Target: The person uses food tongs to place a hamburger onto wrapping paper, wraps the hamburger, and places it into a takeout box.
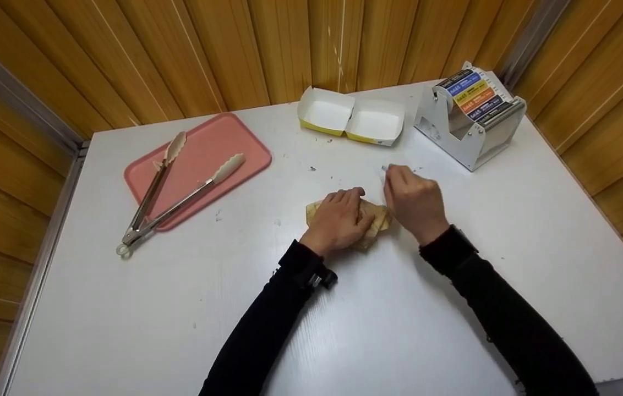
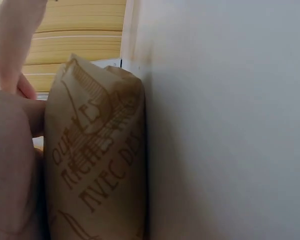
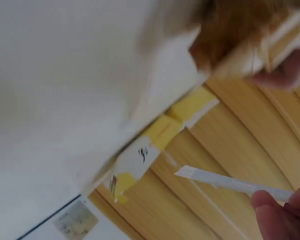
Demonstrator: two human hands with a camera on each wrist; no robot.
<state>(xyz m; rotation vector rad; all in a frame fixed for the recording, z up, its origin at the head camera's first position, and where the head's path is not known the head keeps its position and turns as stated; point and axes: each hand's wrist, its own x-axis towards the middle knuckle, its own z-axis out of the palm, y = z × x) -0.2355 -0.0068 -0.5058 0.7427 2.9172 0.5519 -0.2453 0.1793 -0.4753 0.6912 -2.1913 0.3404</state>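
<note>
A brown printed paper-wrapped package [image 1: 378, 219] lies on the table under my left hand [image 1: 336, 223]. The fingers rest across its top, and the thumb lies along it. In the left wrist view the wrapper [image 2: 97, 160] shows brown lettering and a folded end. Just right of the package, my right hand [image 1: 413, 201] is raised slightly and pinches a narrow whitish strip [image 3: 230, 181] between thumb and finger. One end of the strip sticks out free. The package's underside is hidden.
An opened yellow-and-white carton [image 1: 325, 126] stands at the back. To its right is a metal dispenser [image 1: 490, 146] with several coloured label rolls [image 1: 471, 99]. Metal tongs [image 1: 179, 204] lie spread over a pink tray [image 1: 207, 146] at the left. Wood-patterned walls border the table.
</note>
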